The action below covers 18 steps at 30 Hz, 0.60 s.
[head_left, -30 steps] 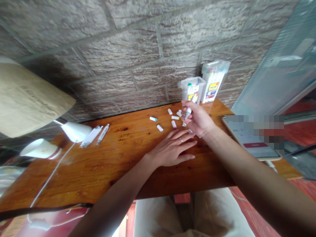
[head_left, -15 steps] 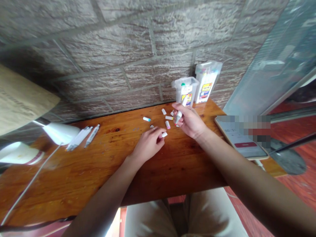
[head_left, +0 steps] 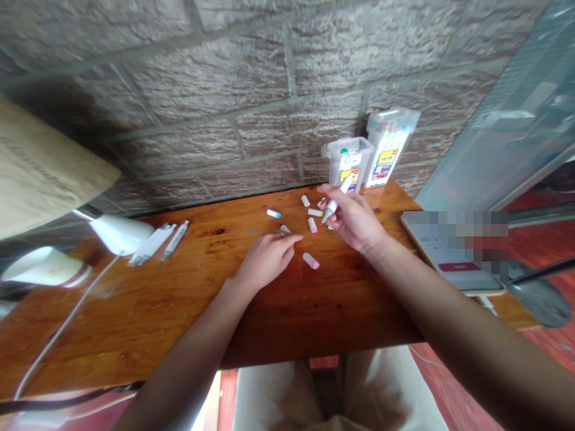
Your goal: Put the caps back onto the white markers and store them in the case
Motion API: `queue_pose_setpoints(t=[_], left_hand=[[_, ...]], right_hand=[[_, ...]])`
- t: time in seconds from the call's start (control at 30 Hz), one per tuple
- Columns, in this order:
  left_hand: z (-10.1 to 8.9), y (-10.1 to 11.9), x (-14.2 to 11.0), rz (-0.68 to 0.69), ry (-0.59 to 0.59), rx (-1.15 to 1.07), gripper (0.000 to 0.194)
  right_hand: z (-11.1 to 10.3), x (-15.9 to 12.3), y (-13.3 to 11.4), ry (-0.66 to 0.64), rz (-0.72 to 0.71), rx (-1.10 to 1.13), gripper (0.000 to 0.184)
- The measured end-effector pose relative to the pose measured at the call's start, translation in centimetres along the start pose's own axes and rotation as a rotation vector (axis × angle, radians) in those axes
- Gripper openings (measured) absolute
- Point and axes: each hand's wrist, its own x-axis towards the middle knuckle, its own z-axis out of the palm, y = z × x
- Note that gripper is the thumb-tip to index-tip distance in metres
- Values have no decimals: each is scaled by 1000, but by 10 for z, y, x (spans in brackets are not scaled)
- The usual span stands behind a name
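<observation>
White marker [head_left: 335, 204]: tilted, tip down, pinched in right hand [head_left: 358, 222], fingers closed around it.
Left hand [head_left: 268, 258]: fingers curled low; any hold cannot be told.
Caps [head_left: 311, 261]: scattered on table [head_left: 211, 299], one beside left hand.

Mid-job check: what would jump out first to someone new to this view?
Probably the white marker with its red tip, held in the right hand. Next, the small caps scattered on the wooden table near both hands, some with coloured ends. Behind them, to the right, two clear boxes stand by the wall.
</observation>
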Motion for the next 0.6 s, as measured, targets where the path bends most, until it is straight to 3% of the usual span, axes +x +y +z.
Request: queue_pose_setpoints(t=[0.1,0.2,0.33,0.43,0.6], left_hand=[[-3,5,-1,15,23,-89,41],[-8,22,-2,105,38,-284,36],[-7,50,-1,344,-188,-379,53],[2,60,2,486,-267,-363,33],[7,47,6,360,-210,-456,23]], right_hand=[[0,1,0,24,-4,12,27],[-1,2,1,44,-10,43,27],[-2,3,0,75,6,58,27],[-2,4,0,78,12,59,25],[-2,4,-3,104,26,70,22]])
